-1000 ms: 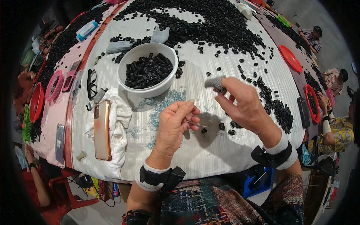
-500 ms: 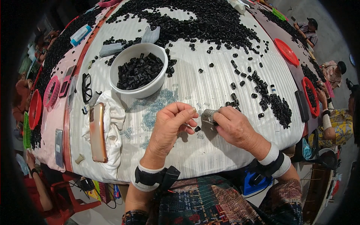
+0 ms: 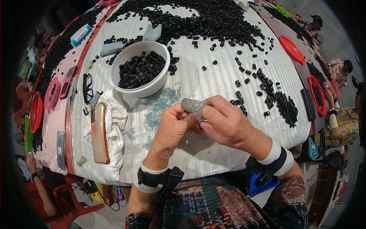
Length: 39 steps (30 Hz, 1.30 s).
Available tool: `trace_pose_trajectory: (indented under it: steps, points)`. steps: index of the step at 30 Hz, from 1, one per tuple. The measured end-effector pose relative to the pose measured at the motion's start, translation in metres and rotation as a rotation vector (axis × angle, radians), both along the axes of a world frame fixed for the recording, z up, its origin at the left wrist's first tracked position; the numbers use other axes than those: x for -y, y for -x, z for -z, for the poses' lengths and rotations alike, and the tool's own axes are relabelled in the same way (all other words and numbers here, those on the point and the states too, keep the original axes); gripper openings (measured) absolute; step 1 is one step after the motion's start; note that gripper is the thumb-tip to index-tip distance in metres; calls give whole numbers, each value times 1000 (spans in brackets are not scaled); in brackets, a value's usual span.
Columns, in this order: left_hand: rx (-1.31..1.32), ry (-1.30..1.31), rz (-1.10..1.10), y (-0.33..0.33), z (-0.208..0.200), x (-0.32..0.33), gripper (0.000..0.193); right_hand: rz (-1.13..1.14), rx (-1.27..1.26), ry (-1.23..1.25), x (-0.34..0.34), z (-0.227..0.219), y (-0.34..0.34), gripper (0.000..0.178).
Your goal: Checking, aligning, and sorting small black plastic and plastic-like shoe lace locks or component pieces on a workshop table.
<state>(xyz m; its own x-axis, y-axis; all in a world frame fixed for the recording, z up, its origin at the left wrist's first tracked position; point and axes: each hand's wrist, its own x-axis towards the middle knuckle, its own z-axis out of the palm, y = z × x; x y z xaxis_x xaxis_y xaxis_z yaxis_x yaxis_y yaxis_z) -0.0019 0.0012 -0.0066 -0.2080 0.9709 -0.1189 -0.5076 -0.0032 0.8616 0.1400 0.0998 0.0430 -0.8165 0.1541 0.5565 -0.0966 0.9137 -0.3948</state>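
My left hand [image 3: 171,128] and my right hand [image 3: 231,121] meet above the near middle of the white table cover. A grey knitted finger sleeve [image 3: 193,108] covers a finger of my right hand and lies across the left fingertips. Both hands are closed, thumbs and fingers pinched together; what they hold, if anything, is hidden between them. Beyond my left hand stands a white bowl [image 3: 113,76] heaped with small black plastic parts [image 3: 142,70]. Right of my hands, more black parts [image 3: 270,91] lie scattered.
A large spread of black parts [image 3: 213,23] fills the far table. At left lie a phone [image 3: 100,133] on a white cloth [image 3: 116,141] and black glasses [image 3: 88,89]. Tiny bluish bits [image 3: 158,110] dot the cover. Side tables hold red baskets [image 3: 291,49], with other people alongside.
My hands have come together, the right moving left and the grey sleeve now over the left fingertips. The small black part seen under my left fingers is now out of sight.
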Motion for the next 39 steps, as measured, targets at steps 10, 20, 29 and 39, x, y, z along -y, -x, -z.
trace_pose_trajectory:
  steps: [10, 20, 29, 39]
  points:
    - [49, 53, -92, 0, -9, -2, 15, 151, 243, -31, -3, 23, -48, 27]
    - [-65, 102, -90, -2, -9, -1, 18, 227, 243, -162, -1, 36, -46, 26]
    - [-117, 64, -57, -5, -13, 3, 19, 128, 31, 141, -2, -13, -16, 32]
    - [-204, 61, -96, -8, -11, 3, 9, 96, 225, -206, -3, -18, -7, 24]
